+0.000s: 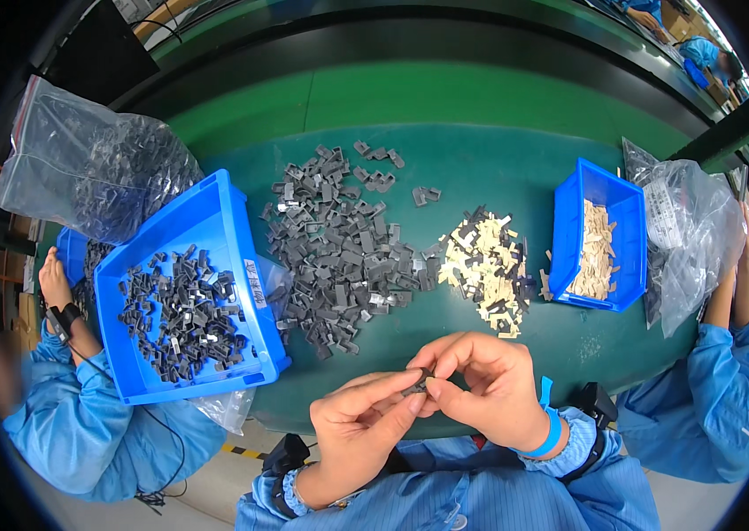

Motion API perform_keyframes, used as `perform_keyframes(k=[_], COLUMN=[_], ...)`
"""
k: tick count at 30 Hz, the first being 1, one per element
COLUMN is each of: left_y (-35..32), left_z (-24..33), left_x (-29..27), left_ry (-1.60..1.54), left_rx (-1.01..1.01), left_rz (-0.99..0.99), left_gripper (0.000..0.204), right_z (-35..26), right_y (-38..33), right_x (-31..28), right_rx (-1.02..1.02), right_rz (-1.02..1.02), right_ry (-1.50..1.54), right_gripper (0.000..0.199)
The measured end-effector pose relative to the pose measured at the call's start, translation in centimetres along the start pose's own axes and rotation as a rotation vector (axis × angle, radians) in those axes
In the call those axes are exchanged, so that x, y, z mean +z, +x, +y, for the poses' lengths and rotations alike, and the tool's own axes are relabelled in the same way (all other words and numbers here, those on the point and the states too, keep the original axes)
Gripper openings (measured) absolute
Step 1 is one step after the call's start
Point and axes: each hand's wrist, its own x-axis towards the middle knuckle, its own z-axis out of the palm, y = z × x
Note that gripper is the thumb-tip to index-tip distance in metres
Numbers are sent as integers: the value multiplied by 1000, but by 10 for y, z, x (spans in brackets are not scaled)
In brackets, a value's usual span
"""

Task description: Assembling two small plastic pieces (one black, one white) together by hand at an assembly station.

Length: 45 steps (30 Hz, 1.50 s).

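Note:
Close to the table's near edge, my left hand (pixel 352 425) and my right hand (pixel 494 389) meet fingertip to fingertip. Pinched between them is a small dark grey plastic part (pixel 422 381), mostly covered by the fingers. A blue band circles my right wrist. Beyond my hands spreads a heap of small dark grey plastic parts (pixel 330 252). To its right lies a smaller pile of cream and black strips (pixel 483 265), nearest to my right hand.
On the left, a large blue bin (pixel 235 221) holds more dark parts; a clear bag (pixel 91 168) of parts is behind it. A smaller blue bin (pixel 567 230) with tan strips stands right, beside another plastic bag (pixel 693 230). People in blue sit at both sides.

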Motion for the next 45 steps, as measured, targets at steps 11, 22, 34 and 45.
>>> perform_keyframes(k=[11,22,34,45], left_y=[-1,-1,-2,2], left_z=[-2,1,-6,5], left_x=[-1,3,-15,-3], left_ry=[-15,-174,-362,312], left_rx=[5,-78,-244,31], left_rz=[22,68,-127,-142], left_gripper=[24,20,31,41], right_z=[0,-12,-9,-2], right_y=[2,10,12,7], right_x=[0,-14,-19,-9], right_rx=[31,176,400,372], right_rz=[0,-220,-294,-221], right_ry=[-91,-193,319,183], right_gripper=[12,15,9,12])
